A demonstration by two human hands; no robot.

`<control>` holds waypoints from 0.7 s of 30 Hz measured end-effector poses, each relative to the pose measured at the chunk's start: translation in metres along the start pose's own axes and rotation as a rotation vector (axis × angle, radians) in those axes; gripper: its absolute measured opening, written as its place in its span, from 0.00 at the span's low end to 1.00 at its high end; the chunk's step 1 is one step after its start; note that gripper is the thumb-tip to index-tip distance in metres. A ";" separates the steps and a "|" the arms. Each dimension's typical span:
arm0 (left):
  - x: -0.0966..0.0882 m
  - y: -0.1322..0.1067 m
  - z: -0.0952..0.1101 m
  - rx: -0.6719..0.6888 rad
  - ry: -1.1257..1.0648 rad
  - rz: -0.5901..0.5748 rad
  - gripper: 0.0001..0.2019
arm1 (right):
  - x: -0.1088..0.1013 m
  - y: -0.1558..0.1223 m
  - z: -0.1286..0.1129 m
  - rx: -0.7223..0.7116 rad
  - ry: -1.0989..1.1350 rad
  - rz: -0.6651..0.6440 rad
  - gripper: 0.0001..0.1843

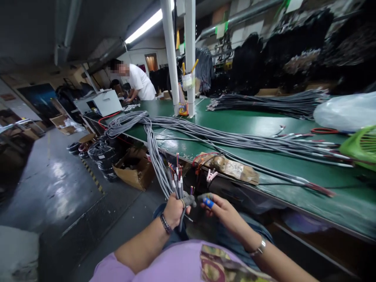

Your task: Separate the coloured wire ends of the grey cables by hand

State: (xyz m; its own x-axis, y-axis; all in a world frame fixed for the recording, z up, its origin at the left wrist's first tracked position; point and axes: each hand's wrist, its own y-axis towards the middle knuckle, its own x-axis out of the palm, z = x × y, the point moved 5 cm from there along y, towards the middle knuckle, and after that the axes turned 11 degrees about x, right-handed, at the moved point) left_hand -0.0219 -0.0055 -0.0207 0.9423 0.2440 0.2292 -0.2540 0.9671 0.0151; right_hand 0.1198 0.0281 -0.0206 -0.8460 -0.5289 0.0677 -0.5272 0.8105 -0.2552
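Clasping gray cables (pixel 159 165) below their exposed wires (pixel 177 169), the left hand (pixel 174 208) apparently groups the ends for access. Just right, the right hand (pixel 221 208) is curled; any pinch cannot be determined. Farther off, the green table (pixel 243 126) likely supports the trailing lengths.

The cables (pixel 188 125) are grey, their sleeves (pixel 180 180) white, their wire tips (pixel 178 159) red, orange and purple. The surface (pixel 235 122) is green, the clip (pixel 210 176) pale pink, the shirt (pixel 173 264) lilac, the floor tape (pixel 92 176) striped yellow and black.
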 end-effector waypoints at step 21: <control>0.002 0.002 -0.007 0.049 0.075 -0.133 0.16 | 0.007 0.010 0.003 0.202 0.347 -0.020 0.18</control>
State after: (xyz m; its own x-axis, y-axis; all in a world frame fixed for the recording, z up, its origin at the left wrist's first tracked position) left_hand -0.0185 -0.0028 -0.0271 0.9815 0.1206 0.1490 -0.1347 0.9869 0.0884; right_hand 0.1088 0.0322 -0.0252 -0.8305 -0.3997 0.3879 -0.5469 0.7168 -0.4325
